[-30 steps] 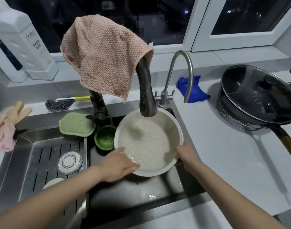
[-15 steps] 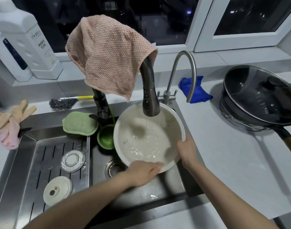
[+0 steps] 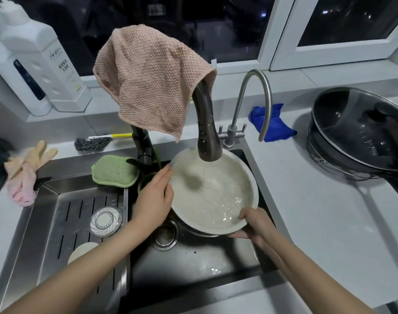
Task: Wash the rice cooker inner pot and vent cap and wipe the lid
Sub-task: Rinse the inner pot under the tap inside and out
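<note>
- Left hand (image 3: pixel 153 200): lies flat against the left outer rim of the inner pot (image 3: pixel 216 196), fingers straight and together, pointing to the back edge of the sink (image 3: pixel 193 264); grips nothing.
- Right hand (image 3: pixel 254 225): grips the pot at its near right rim, thumb over the lip on the inside, fingers curled beneath.
- Inner pot: sits in the deep right basin, towards the sink's back right corner, open side up, just under the head of the dark tap (image 3: pixel 207 143); takes a thin stream of water, with water glinting at the near inner wall.
- Drain (image 3: pixel 165 235): shows in the basin floor, just left of the pot's near edge.
- Pink cloth (image 3: pixel 152 82): hangs over the arch of the dark tap.
- Green sponge (image 3: pixel 114 171): rests on the sink's back edge, left of the tap base.
- Clear round piece (image 3: pixel 105 220) and round white piece (image 3: pixel 81 251): lie on the slotted left tray of the sink, the white one nearer the front edge.
- Blue cloth (image 3: pixel 277 125): lies at the worktop's back edge, behind the slim steel tap (image 3: pixel 261 98).
- Lidded black pan (image 3: pixel 361 132): stands at the worktop's right edge.
</note>
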The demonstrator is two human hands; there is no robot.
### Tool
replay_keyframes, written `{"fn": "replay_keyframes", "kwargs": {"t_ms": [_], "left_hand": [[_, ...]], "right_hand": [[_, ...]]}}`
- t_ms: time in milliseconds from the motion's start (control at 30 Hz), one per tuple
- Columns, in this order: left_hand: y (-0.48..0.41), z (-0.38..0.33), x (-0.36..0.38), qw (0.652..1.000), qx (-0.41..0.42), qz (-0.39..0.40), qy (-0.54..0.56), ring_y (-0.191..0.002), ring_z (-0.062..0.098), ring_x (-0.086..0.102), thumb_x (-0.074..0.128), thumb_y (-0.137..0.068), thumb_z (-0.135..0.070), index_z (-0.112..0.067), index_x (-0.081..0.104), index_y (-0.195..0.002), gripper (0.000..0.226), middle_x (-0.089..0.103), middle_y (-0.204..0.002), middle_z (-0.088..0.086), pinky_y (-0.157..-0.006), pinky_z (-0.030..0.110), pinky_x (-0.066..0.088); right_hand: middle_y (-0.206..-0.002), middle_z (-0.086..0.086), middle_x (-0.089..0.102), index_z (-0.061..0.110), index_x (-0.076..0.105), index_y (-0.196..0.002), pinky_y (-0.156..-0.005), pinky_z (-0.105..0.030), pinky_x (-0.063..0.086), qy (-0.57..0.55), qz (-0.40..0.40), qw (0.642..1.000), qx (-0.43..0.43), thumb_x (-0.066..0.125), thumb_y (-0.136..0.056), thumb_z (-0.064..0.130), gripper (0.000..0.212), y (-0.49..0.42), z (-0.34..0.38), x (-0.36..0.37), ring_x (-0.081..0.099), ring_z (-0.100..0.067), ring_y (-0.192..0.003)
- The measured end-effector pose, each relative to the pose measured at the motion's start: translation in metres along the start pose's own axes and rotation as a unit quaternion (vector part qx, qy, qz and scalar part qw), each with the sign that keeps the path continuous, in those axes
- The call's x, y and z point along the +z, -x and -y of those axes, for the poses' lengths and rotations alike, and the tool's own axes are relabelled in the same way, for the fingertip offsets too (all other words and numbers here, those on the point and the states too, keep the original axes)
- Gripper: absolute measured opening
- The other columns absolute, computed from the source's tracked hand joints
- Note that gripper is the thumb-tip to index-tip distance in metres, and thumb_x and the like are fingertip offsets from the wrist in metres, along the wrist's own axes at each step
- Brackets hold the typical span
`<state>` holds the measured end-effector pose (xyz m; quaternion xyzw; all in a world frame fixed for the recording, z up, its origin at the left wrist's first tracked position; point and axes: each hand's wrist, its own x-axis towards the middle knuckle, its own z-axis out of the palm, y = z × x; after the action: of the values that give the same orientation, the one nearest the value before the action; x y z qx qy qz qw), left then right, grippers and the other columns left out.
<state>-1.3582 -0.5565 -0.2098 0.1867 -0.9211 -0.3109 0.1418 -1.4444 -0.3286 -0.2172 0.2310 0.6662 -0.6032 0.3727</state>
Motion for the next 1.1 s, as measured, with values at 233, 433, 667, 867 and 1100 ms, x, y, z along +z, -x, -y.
{"fn": "replay_keyframes", "kwargs": {"t_ms": [233, 433, 667, 867, 1100], "left_hand": [[-0.001, -0.001, 0.013, 0.831, -0.33, 0.204, 0.399, -0.108, 0.027, 0.058, 0.055, -0.088, -0.009, -0.016, 0.054, -0.128, 0.04, 0.066, -0.11, 0.003, -0.087, 0.04, 0.046], [0.017, 0.011, 0.012, 0.827, -0.35, 0.078, 0.433, -0.085, 0.02, 0.064, 0.045, -0.089, 0.013, -0.015, 0.052, -0.122, 0.044, 0.066, -0.102, 0.007, -0.058, 0.027, 0.058], [0.005, -0.022, 0.007, 0.862, -0.217, 0.101, 0.448, -0.109, 0.01, 0.061, 0.053, -0.084, 0.011, -0.021, 0.056, -0.128, 0.055, 0.065, -0.119, -0.004, -0.097, 0.03, 0.048], [-0.021, -0.032, -0.016, 0.858, -0.239, 0.107, 0.443, -0.085, -0.005, 0.065, 0.052, -0.093, -0.023, -0.013, 0.068, -0.11, 0.025, 0.073, -0.095, -0.011, -0.071, 0.004, 0.047], [-0.023, -0.024, -0.01, 0.881, -0.218, 0.157, 0.391, -0.11, 0.005, 0.055, 0.057, -0.09, -0.02, -0.014, 0.057, -0.124, 0.034, 0.063, -0.117, -0.005, -0.081, 0.009, 0.042]], "right_hand": [[-0.095, -0.019, 0.059, 0.007, 0.05, -0.115, -0.057, -0.049, 0.057, 0.109, -0.012, 0.993, -0.035, 0.04, -0.078, -0.009, 0.041, -0.005, 0.015, -0.038, 0.063, -0.036, -0.079], [-0.093, -0.011, 0.068, 0.013, 0.058, -0.113, -0.053, -0.03, 0.051, 0.148, 0.026, 0.977, -0.153, 0.046, -0.067, 0.004, 0.048, -0.005, 0.008, -0.007, 0.064, -0.025, -0.076], [-0.091, -0.015, 0.063, 0.011, 0.053, -0.117, -0.059, -0.039, 0.054, 0.075, -0.004, 0.993, -0.093, 0.042, -0.078, -0.008, 0.045, -0.006, -0.001, -0.042, 0.062, -0.03, -0.075], [-0.071, -0.025, 0.066, -0.011, 0.057, -0.088, -0.039, -0.03, 0.052, 0.073, 0.098, 0.982, 0.144, 0.036, -0.081, -0.002, 0.024, 0.001, 0.002, -0.024, 0.067, -0.037, -0.053], [-0.066, -0.02, 0.062, -0.019, 0.064, -0.09, -0.031, -0.013, 0.04, 0.102, 0.194, 0.917, 0.333, 0.056, -0.067, 0.014, 0.041, -0.025, -0.013, -0.036, 0.054, -0.008, -0.035]]}}
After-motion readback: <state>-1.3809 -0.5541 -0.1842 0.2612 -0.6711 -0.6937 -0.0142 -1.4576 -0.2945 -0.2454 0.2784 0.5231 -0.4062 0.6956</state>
